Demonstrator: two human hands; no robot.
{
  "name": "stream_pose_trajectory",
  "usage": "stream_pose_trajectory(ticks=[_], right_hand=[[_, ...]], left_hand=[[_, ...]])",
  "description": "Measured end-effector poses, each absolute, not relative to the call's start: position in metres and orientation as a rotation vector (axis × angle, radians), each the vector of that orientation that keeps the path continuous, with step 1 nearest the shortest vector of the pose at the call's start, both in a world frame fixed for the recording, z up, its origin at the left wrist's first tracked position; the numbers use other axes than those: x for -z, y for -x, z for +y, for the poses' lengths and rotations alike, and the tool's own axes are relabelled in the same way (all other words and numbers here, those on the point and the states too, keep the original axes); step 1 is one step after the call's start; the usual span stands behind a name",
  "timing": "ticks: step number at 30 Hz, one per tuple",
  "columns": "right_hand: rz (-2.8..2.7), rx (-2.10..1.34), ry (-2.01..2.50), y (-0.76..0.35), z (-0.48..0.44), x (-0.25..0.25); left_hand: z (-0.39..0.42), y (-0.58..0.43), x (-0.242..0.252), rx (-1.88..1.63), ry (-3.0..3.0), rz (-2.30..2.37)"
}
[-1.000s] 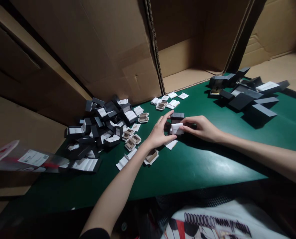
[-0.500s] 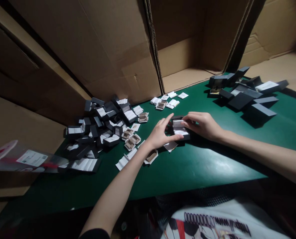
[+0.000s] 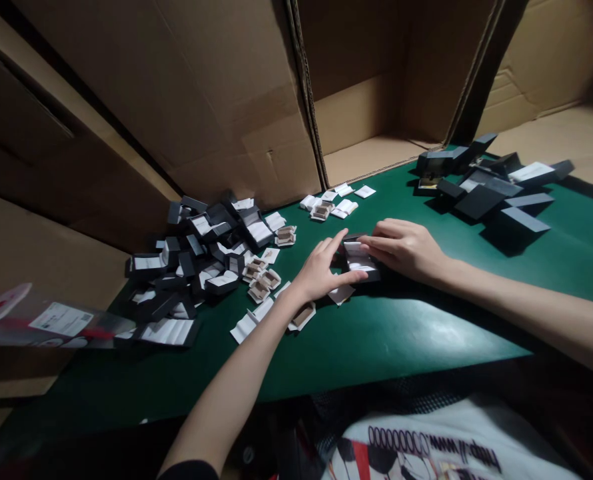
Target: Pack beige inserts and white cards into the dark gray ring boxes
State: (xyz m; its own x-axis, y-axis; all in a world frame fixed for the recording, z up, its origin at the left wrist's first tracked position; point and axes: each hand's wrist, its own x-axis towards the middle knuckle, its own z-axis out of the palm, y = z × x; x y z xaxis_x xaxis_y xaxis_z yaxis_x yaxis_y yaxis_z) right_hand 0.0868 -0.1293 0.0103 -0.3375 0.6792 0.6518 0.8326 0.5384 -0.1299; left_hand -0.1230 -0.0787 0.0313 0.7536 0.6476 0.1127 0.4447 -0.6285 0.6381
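Observation:
A small black box (image 3: 372, 272) with a white insert (image 3: 357, 257) inside lies open on the green table. My left hand (image 3: 321, 268) grips its left side, thumb along the near edge and fingers at the far left corner. My right hand (image 3: 407, 248) is over the box's right side, its fingers bunched at the upper part of the white insert; the fingertips partly hide the insert. Under my left thumb, a loose white card piece (image 3: 341, 295) lies flat on the table.
A heap of open black boxes (image 3: 221, 280) with white inserts lies left, beside white and brown card pieces (image 3: 259, 285). More black boxes (image 3: 481, 200) lie at the right back. Large cardboard (image 3: 236, 100) stands behind. A clear plastic container (image 3: 61, 320) is far left.
My right hand's fingers have shifted slightly left and up over the insert, covering more of the box's far part. My left hand has stayed on the box.

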Motion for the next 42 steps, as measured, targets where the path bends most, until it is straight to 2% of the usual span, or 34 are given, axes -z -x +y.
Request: stream_pose_trajectory(ticks=[12,25,35,42], right_hand=[[-1.937,-0.019,1.034,-0.081,-0.13,-0.01],[-1.913,-0.008,1.103,-0.086,-0.122,-0.007],[-1.831,-0.383,1.023,-0.084,-0.12,-0.006],[-1.784,-0.47,1.153,-0.081,-0.122,-0.007]], left_hand=[[-0.082,0.124,-0.03,-0.476,-2.363,0.827],[-0.081,0.124,-0.029,-0.527,-2.402,0.834],[-0.081,0.124,-0.033,-0.454,-2.612,0.673],[-0.082,0.123,-0.036,-0.402,-2.734,0.635]])
